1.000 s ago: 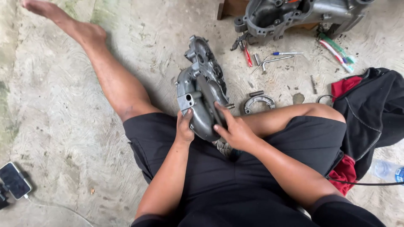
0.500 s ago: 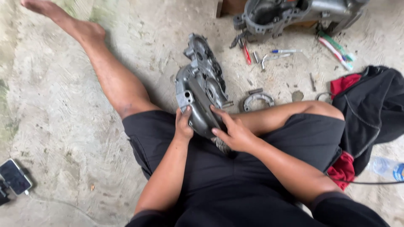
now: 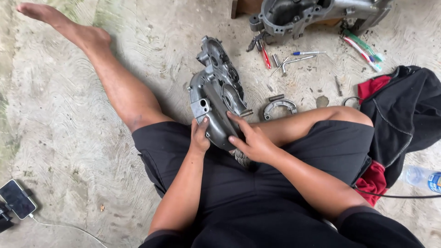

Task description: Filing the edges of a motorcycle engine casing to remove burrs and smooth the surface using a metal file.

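1. Rough concrete floor (image 3: 59, 151), swirl-trowelled and gritty, serves as the work surface; no bench, the person sits right on it with parts spread within arm's reach.
2. Far left, low: phone (image 3: 17, 199) on a white cable, parked well apart from the work, likely to keep it out of the dirt.
3. Left leg (image 3: 115, 87) stretched out, bare foot at top left; right knee (image 3: 340, 117) bent in. The legs bracket the part.
4. Left hand (image 3: 200, 138) clamped on the near edge of the grey engine case cover (image 3: 216, 98), thumb up its side. Looks like a steadying grip.
5. Cover stands on edge, far end on the floor, near end against the lap in black shorts, so its inner face is reachable.
6. Right hand (image 3: 252, 140) lies on the cover's lower face, fingers spread flat, not closed round anything.
7. Just right of it: curved metal piece (image 3: 279, 108) on the floor.
8. Beyond: red-handled pliers (image 3: 264, 55), wrench (image 3: 294, 59), larger engine casing (image 3: 312, 16) at top.
9. Far right: black and red cloth (image 3: 404, 115), plastic bottle (image 3: 422, 177).
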